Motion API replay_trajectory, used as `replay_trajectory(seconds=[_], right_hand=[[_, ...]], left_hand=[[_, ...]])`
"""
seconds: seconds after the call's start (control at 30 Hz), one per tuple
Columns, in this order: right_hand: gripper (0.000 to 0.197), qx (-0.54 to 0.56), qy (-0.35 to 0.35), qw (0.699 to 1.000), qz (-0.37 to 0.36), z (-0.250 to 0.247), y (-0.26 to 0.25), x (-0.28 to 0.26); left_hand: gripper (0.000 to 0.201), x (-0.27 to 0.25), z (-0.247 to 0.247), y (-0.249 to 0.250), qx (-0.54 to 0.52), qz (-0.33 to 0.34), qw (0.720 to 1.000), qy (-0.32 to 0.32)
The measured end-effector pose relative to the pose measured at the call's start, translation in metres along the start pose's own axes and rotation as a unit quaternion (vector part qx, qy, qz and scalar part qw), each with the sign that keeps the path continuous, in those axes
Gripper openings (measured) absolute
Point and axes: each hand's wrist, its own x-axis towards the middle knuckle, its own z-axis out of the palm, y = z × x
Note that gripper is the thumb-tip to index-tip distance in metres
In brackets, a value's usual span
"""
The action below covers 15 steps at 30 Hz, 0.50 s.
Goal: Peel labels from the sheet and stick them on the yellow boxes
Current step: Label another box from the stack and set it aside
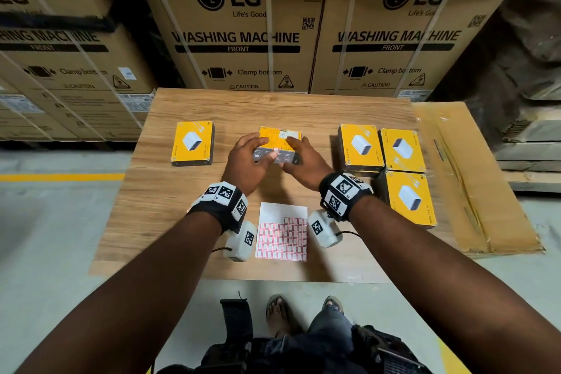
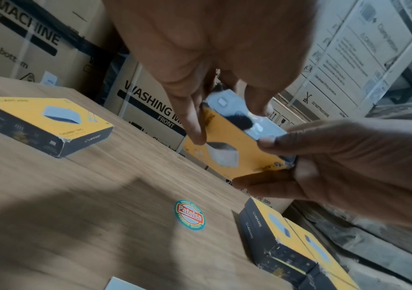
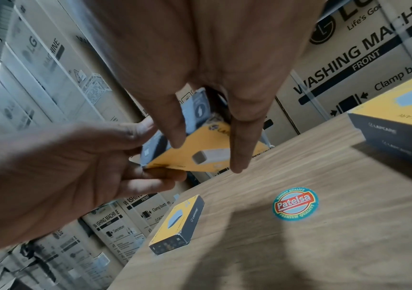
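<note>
both hands are up at the centre of the head view, sharing one yellow box (image 1: 280,138) held clear above the wooden table (image 1: 188,222). the left hand (image 1: 250,162) grips its left end, thumb over the grey side, fingers curled beneath; the right hand (image 1: 305,161) clamps the right end the same way. the printed back faces the head camera, its text too small to read, and a small pale patch on the grey side is hard to make out. the wrist views are smeared with motion blur, and the palms fill their upper halves. the label sheet (image 1: 282,235) lies lower centre between the forearms, its red-bordered labels filling the lower rows, its edges partly covered by the wrist cameras. one more yellow box (image 1: 192,143) lies flat at centre left, and three boxes (image 1: 394,161) cluster at centre right, the nearest tucked partly behind the right wrist. a round patelsa sticker (image 2: 189,214) shows on the table only in the wrist views. the lg cartons (image 1: 243,30) behind run off the frame top.
</note>
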Motion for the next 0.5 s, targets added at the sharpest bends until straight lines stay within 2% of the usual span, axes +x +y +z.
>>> replay_trajectory(seconds=[0.17, 0.4, 0.5], right_hand=[[0.055, -0.009, 0.008, 1.000, -0.005, 0.002, -0.005, -0.003], [0.048, -0.061, 0.059, 0.996, -0.012, 0.007, 0.000, -0.003], [0.040, -0.094, 0.031, 0.995, -0.015, 0.013, 0.009, -0.003]], left_hand=[[0.038, -0.001, 0.000, 0.000, 0.028, 0.014, 0.999, 0.017], [0.036, -0.005, -0.001, -0.008, 0.063, 0.054, 0.996, -0.045], [0.033, -0.008, 0.000, -0.011, 0.053, 0.038, 0.997, -0.051]])
